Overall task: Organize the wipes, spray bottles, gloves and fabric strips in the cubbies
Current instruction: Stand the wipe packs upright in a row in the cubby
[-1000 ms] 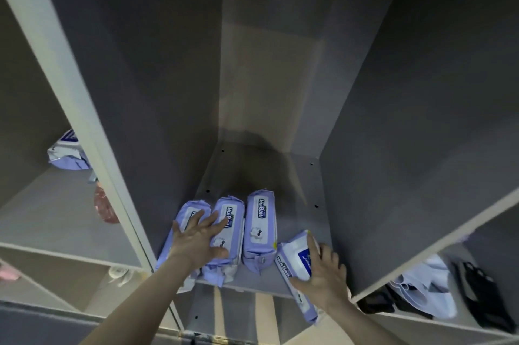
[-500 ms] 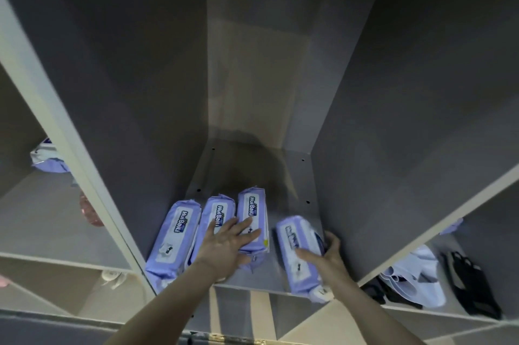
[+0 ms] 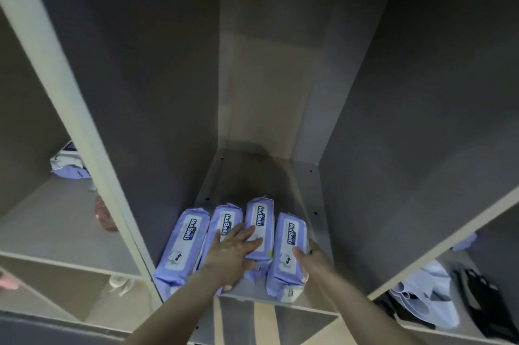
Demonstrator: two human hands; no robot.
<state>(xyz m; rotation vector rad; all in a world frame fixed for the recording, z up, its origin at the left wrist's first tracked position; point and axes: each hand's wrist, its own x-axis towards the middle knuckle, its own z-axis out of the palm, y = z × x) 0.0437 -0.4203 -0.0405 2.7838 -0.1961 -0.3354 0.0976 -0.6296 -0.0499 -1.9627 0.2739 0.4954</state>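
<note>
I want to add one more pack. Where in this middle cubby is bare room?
Bare shelf floor lies behind the four wipe packs, up to the back wall. The front row is crowded; both hands rest there.

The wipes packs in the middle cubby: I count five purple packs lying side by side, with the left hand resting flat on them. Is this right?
Not quite. The head view shows four wipes packs, not five, side by side in the middle cubby. The rest holds: the left hand rests flat on them, fingers spread.
</note>
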